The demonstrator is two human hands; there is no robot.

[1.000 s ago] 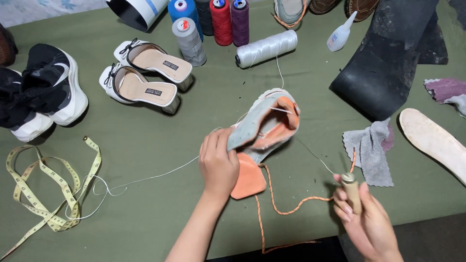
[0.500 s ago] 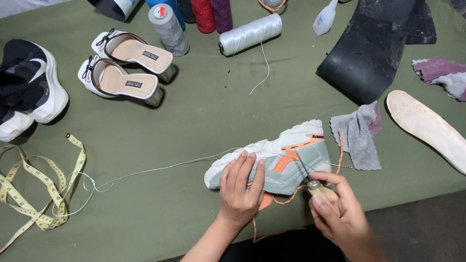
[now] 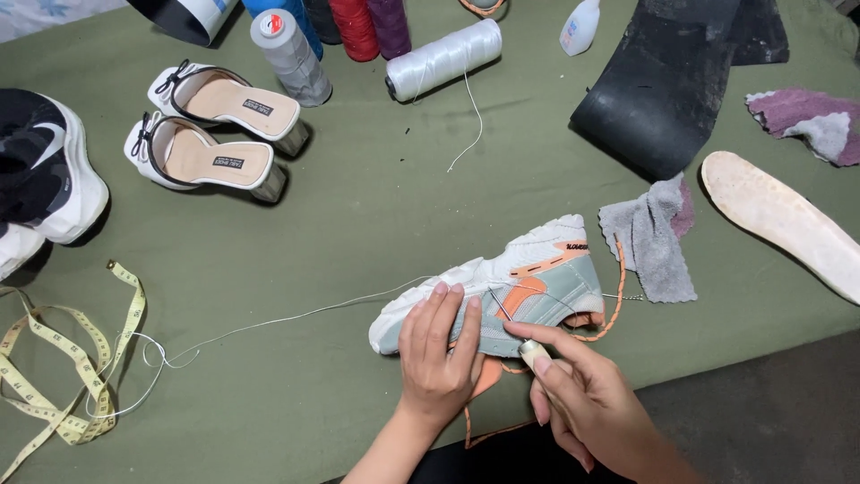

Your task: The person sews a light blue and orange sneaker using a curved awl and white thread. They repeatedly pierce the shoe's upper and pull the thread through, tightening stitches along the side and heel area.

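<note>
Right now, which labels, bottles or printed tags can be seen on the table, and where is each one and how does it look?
Insole labels: small dark rectangles inside both white heeled sandals, upper left.
Spool cap sticker: round, red and white, on top of the grey thread spool at the top.
Small bottle: white plastic with a pale label, top centre-right.
Sneaker side print: short dark lettering on the orange stripe, above the hands.

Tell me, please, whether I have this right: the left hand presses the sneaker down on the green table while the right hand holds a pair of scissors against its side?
Not quite. The head view shows the left hand pressing on the sneaker on the green table, but the right hand holds a stitching awl with a thin metal needle against the side, not scissors.
</note>
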